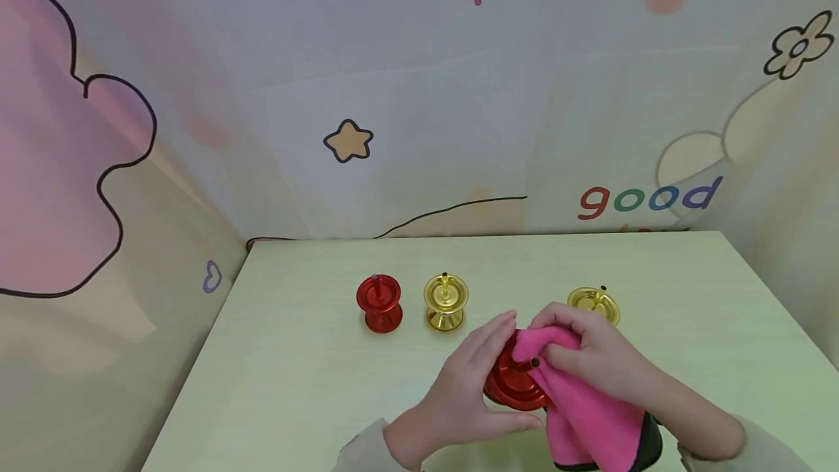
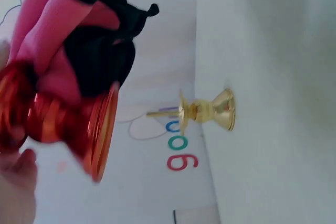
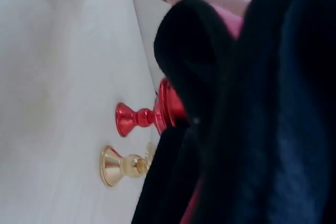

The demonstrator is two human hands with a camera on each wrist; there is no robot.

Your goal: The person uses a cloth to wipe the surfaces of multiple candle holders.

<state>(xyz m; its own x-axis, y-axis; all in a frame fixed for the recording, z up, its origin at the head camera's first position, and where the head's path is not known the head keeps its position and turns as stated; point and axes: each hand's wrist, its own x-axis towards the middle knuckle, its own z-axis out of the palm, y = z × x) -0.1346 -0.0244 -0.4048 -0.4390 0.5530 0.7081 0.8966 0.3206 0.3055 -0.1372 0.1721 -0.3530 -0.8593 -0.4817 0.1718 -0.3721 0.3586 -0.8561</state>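
In the head view my left hand grips a red metal candle holder, fingers along its far left side and thumb toward the front. The holder is raised off the table, its flared base showing in the left wrist view. My right hand pinches a pink cloth with a black underside and presses it onto the holder's dish, beside the short central tube. Folds of the cloth cover much of the right wrist view.
Behind my hands, another red candle holder and a gold one stand upright on the pale table. A second gold holder stands farther right, partly behind my right hand. A printed curtain hangs along the table's back edge.
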